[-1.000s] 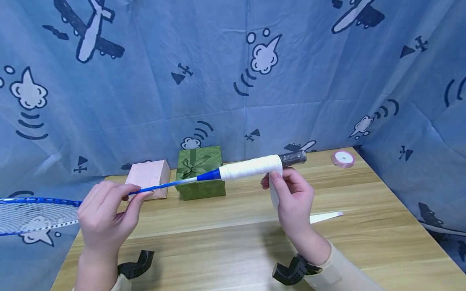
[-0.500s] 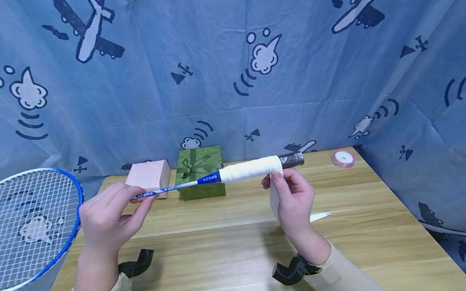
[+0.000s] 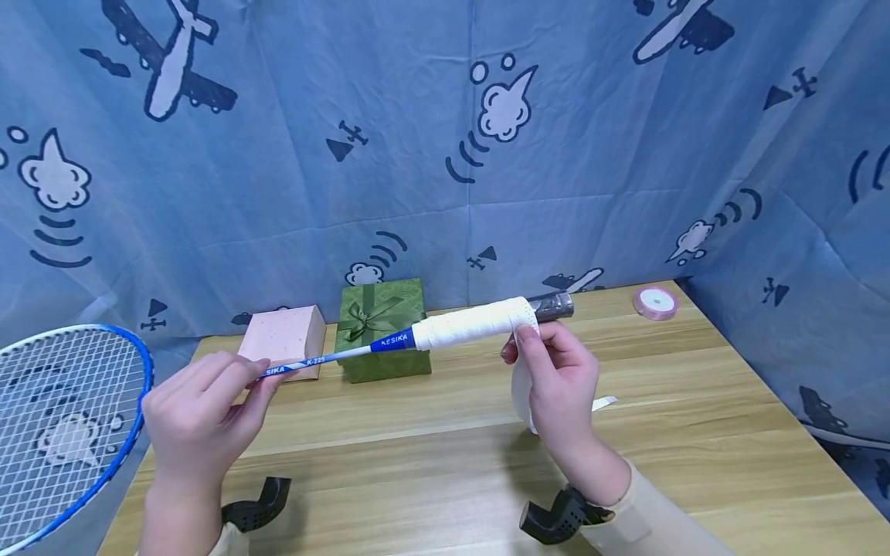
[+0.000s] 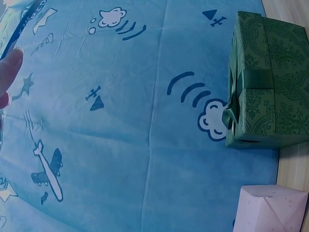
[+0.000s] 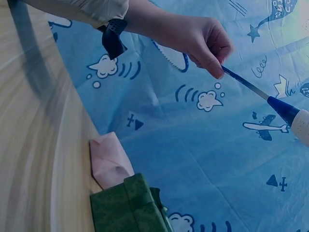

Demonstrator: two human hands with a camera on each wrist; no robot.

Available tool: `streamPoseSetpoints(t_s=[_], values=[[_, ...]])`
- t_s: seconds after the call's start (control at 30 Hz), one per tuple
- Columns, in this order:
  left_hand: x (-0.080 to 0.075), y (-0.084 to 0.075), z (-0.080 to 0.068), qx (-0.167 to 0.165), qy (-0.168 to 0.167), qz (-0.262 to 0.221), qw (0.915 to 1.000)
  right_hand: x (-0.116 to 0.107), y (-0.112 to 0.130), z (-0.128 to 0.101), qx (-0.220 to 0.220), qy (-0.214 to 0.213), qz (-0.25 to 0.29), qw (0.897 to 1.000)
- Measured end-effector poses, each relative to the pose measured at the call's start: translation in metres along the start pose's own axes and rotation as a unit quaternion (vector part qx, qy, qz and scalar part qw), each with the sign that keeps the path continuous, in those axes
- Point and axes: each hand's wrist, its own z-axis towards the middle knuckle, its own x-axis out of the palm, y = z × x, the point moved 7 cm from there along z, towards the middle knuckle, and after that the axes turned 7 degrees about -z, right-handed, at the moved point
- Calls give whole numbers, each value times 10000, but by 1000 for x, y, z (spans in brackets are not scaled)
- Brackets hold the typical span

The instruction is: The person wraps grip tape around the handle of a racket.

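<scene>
the left hand (image 3: pixel 198 421) pinches the thin blue and white shaft of the blue badminton racket (image 3: pixel 327 357) between its thumb and fingers. the fingers are curled round the shaft. the racket is up in the air over the light wooden table (image 3: pixel 695 455), and it slants from low on the left to higher on the right. its round head with white strings (image 3: pixel 62 425) sticks out past the left edge of the table, near the person.

the right hand (image 3: pixel 559 382) holds the racket's handle at the right end. its thumb and fingers pinch a strip of white grip tape (image 3: pixel 473 324) that is wrapped round most of the handle. a loose bit of the tape hangs down behind the hand, and its end (image 3: pixel 603 403) lies on the table just to the right. a short dark part of the handle (image 3: pixel 552 306) shows past the tape on the right.

far back on the table, by the blue cloth with planes and clouds (image 3: pixel 445 139), sits a green gift box with a green bow (image 3: pixel 382 328). a pink box (image 3: pixel 283 336) is just beside it on the left. a small roll of pink ribbon (image 3: pixel 655 303) lies at the far right of the table, well apart from the boxes.

the left wrist view shows only a fingertip (image 4: pixel 9 67), the cloth and the two boxes. the right wrist view shows the left hand pinching the shaft.
</scene>
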Motion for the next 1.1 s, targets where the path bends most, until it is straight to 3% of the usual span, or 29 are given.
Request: streamPoseSetpoints(t_s=[0.43, 0.73, 0.87, 1.1], values=[[0, 0, 0, -81, -156, 46, 9998, 0, 1, -1, 42, 126, -336, 9993], [-3, -1, 1, 50, -308, -77, 9995, 1, -2, 1, 171, 111, -552, 9983], [-2, -2, 1, 113, -212, -110, 9997, 1, -3, 0, 116, 79, -394, 9991], [0, -1, 0, -11, 19, -178, 9998, 4, -5, 1, 115, 158, 424, 9989]])
